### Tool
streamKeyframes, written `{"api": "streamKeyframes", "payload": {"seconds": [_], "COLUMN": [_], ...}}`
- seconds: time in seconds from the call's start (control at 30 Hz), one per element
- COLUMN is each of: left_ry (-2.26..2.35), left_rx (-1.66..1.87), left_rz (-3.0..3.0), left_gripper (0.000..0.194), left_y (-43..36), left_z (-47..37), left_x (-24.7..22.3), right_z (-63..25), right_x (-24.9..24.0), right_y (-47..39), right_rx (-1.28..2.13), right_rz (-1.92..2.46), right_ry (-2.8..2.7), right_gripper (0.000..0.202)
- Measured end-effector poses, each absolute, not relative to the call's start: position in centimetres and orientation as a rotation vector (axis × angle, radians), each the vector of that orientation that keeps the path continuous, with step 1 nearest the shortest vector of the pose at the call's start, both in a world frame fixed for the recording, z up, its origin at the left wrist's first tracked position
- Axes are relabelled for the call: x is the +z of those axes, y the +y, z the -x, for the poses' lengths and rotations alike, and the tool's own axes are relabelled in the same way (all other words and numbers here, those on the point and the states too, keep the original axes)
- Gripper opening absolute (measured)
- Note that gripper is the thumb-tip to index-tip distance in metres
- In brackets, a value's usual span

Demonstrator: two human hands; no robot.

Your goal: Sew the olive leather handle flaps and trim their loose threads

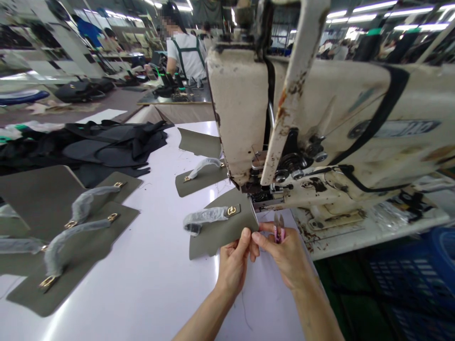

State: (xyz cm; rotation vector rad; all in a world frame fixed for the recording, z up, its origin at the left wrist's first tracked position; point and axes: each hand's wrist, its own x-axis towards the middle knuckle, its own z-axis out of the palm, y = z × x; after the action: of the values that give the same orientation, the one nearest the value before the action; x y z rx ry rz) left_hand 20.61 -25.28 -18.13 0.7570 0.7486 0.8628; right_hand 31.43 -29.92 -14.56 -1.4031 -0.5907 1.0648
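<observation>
Both my hands meet at the near right corner of a grey-green bag panel point(209, 241), which lies partly under the sewing machine's point(238, 113) head. On the panel is a plastic-wrapped handle point(208, 215) with a gold buckle. My left hand point(234, 265) pinches the panel's edge between thumb and fingers. Fingers of my right hand point(284, 253) are closed at the same corner, close to the left fingertips. Small thread snips point(279, 229) with pink grips are tucked in my right hand, blades pointing up.
More panels with wrapped handles lie left point(88, 255) and behind point(202, 182). Black fabric pieces point(117, 147) are heaped at the back left of the white table point(149, 284). A blue basket point(419, 270) stands low on the right. Another person point(188, 54) sits beyond.
</observation>
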Motion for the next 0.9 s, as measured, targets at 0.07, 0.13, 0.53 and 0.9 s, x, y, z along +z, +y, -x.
{"api": "streamKeyframes", "payload": {"seconds": [0.07, 0.13, 0.53, 0.9], "left_ry": [0.751, 0.75, 0.828, 1.05], "left_rx": [0.864, 0.862, 0.645, 0.7], "left_rz": [-0.775, -0.78, -1.006, -2.396], "left_gripper": [0.046, 0.046, 0.052, 0.058], "left_y": [-25.3, -25.3, -26.5, -18.3], "left_z": [-20.5, -20.5, -19.1, -14.2], "left_x": [-18.0, -18.0, -16.2, -14.5], "right_z": [-31.3, -31.3, -31.0, -30.6], "right_x": [-14.6, -14.6, -14.4, -15.5], "right_y": [-29.9, -29.9, -29.2, -28.7], "right_rx": [1.049, 1.039, 0.679, 0.867], "right_rz": [1.414, 1.425, 1.662, 1.498], "right_ry": [-0.578, -0.577, -0.91, -0.593], "right_gripper": [0.037, 0.039, 0.037, 0.037]}}
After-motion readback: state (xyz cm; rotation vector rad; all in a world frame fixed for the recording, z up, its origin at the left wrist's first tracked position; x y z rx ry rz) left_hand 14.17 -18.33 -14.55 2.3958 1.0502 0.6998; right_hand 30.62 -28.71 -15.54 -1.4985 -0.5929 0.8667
